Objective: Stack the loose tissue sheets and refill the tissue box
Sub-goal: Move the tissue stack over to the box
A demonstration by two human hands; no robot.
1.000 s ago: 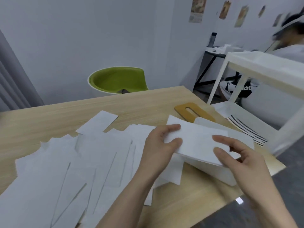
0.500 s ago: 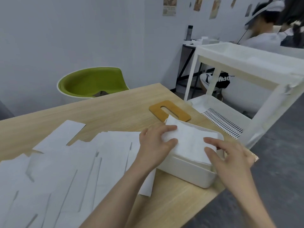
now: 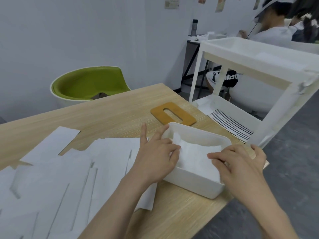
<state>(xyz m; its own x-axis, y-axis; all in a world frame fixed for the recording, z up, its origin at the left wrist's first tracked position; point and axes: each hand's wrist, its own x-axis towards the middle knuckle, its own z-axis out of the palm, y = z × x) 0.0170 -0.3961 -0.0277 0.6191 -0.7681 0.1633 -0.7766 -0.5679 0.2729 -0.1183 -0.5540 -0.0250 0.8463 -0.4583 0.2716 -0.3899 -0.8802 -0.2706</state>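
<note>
A white open tissue box [image 3: 193, 184] stands near the table's right corner. A stack of white tissue sheets [image 3: 195, 156] lies inside it, below the rim. My left hand [image 3: 155, 157] is at the box's left side, its fingertips pressing the stack's left edge, index finger raised. My right hand [image 3: 240, 164] lies over the box's right end, fingers pressing down on the stack. Several loose tissue sheets [image 3: 57, 178] are spread over the table to the left.
The box's brown slotted lid [image 3: 172, 114] lies flat on the wooden table [image 3: 112, 114] just behind the box. A white shelf cart [image 3: 250, 80] stands to the right. A green chair [image 3: 89, 85] is behind the table. A person sits at the far right.
The stack of sheets has gone down from above the rim into the box. Both hands followed it down and now press on it. The view shifted right.
</note>
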